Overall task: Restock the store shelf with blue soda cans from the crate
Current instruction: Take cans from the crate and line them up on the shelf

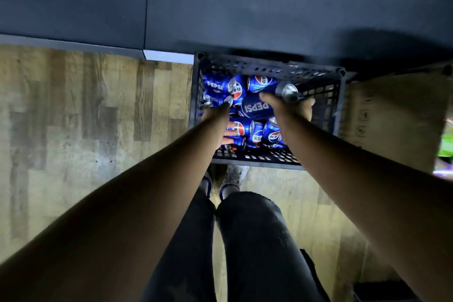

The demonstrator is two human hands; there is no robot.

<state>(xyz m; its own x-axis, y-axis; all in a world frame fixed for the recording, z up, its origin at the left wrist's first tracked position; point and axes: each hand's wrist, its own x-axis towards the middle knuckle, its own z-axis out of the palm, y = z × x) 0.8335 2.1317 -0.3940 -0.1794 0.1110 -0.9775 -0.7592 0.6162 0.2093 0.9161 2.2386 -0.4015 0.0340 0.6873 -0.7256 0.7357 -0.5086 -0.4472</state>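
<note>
I have both hands in the crate [267,70] on the floor: right hand [288,108] gripping a can [286,92], left hand [221,127] fingers spread on loose cans [245,127]. They look rigid and slick; I'd grasp around the sides.

Blue cans [257,108] with red-white emblems — dark perforated crate [269,68], wood-grain floor [85,117].

Glossy blue metal soda cans [257,108] with bare silver ends lie in a dark, matt plastic crate [269,70] with perforated walls. The floor [98,105] is worn wood-grain plank. Beside the crate, plain brown cardboard [392,117].
</note>
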